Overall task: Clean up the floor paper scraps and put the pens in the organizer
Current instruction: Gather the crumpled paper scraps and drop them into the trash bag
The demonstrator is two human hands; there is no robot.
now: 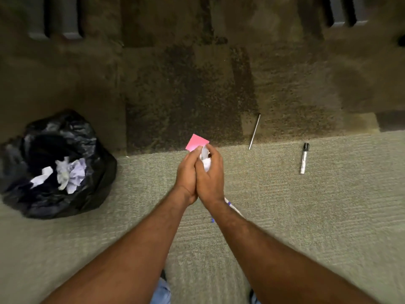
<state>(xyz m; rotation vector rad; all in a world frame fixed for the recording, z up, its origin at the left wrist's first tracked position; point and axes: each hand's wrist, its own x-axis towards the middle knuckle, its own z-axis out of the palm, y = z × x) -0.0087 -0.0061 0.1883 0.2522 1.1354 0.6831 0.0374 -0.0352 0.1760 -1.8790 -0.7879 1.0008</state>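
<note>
Pink note: a square pink note (197,143) sticks up from between two pressed-together hands at the centre of the view, its free corner pointing to 12 o'clock.
White scraps: crumpled white paper (205,160) shows in the gap between the palms, just below the note.
Handling: the paper is likely very light, soft and easily crushed; squeezing it into one wad between the palms should keep loose bits from slipping out.
Left hand (187,174): closed against the right, fingers wrapped over the paper, forearm rising from 7 o'clock.
Right hand (210,174): closed on the same bundle, thumb on top, forearm rising from 5 o'clock.
Bag: an open black bag (22,189) sits on the carpet at 9 o'clock, well apart from the hands, with white scraps already inside.
Pen: a thin silver pen (254,131) lies at 1 o'clock; stiff and slim, best pinched mid-barrel.
Marker: a white marker (304,159) with a black cap lies at 3 o'clock, near the pen.
Blue-marked pen (233,206): partly hidden under the right wrist.
Organizer: not visible.
</note>
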